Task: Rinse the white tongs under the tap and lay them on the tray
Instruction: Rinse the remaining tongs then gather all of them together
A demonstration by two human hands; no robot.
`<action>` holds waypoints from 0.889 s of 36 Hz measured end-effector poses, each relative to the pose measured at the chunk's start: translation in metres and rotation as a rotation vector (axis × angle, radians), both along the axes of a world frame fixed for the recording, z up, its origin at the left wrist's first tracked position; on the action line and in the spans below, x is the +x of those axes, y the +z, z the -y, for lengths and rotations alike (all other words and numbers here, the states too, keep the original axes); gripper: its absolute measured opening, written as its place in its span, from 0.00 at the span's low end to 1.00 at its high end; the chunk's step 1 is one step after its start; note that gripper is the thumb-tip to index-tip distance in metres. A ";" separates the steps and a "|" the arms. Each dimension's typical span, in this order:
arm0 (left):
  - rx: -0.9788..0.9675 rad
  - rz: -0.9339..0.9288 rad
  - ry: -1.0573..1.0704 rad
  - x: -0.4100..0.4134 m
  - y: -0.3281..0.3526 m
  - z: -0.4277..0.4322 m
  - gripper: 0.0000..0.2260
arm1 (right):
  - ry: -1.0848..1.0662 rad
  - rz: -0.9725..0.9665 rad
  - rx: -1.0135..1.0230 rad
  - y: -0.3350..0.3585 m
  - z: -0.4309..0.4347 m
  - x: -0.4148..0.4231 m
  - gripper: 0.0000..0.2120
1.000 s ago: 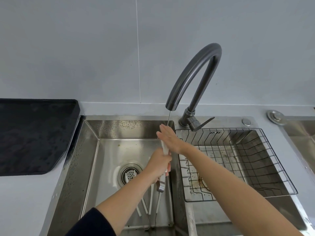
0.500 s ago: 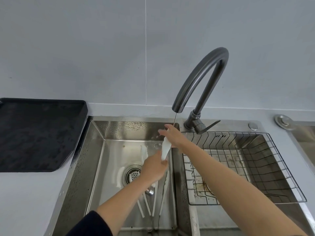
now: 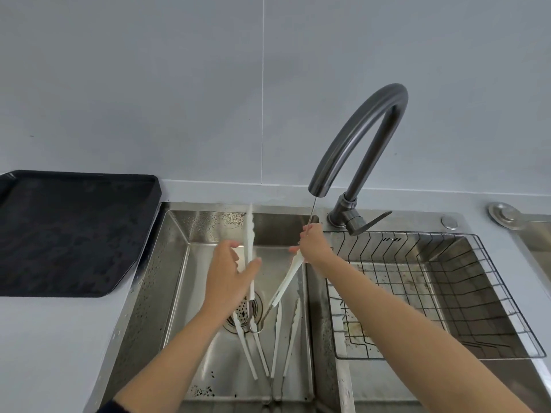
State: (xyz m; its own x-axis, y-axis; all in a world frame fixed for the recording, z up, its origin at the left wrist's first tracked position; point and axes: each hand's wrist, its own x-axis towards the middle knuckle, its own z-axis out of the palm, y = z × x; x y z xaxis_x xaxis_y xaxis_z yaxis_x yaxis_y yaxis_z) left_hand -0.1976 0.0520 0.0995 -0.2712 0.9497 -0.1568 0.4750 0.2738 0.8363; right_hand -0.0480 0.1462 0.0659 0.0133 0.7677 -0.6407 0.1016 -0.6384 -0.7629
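Spreading the white tongs (image 3: 283,289) wide into a V over the sink (image 3: 179,263), the person has each hand on one arm. The left hand (image 3: 229,272), centre of the frame, has thumb and fingers lightly curved round the arm that points up toward the back wall of the basin; that hold looks loose. The right hand (image 3: 313,245), just right of centre, has its fingers curled tight round the tip of the other arm. The hinge hangs low over the drain (image 3: 243,308).

The thin stream of water (image 3: 311,210) from the tap (image 3: 357,144) lands on the right hand's knuckles, not plainly on the tongs. So the first risk, as I see it, is a poor rinse: the left arm and the hinge sit well away from the stream and may get no water unless they are brought under it.

The second risk is a slip. Wet plastic in that loose left hold could spring or drop, and the tongs would fall among the other white tongs (image 3: 275,347) lying on the basin floor at lower centre, where the rinsed pair would be hard to tell from the rest.

The third is the carry. The black tray (image 3: 74,234) sits at the left of the frame, past the sink's edge, so dripping tongs must cross the counter, and splayed arms could catch the rim on the way.
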 end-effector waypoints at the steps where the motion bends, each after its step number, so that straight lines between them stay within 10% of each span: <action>1: -0.098 0.124 0.003 -0.003 0.000 -0.002 0.17 | -0.029 -0.025 0.000 0.000 0.001 0.000 0.09; 7: -0.314 0.654 -0.195 0.003 0.004 -0.011 0.03 | -0.049 -0.153 -0.017 -0.003 0.012 0.000 0.20; 12: -0.331 0.777 -0.217 0.022 0.012 -0.024 0.09 | 0.034 -0.149 -0.108 -0.007 0.023 0.005 0.19; 23: -0.427 0.609 -0.269 0.051 0.007 -0.038 0.09 | 0.359 0.246 -0.100 -0.009 0.031 0.033 0.03; 32: -0.439 0.617 -0.239 0.068 0.006 -0.043 0.07 | 0.452 0.456 0.367 0.057 0.062 0.043 0.19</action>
State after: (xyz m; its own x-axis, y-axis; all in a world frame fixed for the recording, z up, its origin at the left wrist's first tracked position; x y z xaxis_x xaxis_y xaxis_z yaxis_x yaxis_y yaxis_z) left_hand -0.1296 0.0951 0.1055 0.1903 0.7879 -0.5857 0.0489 0.5883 0.8072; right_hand -0.0051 0.0842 0.1226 -0.1515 0.9252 -0.3480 0.6520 -0.1711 -0.7387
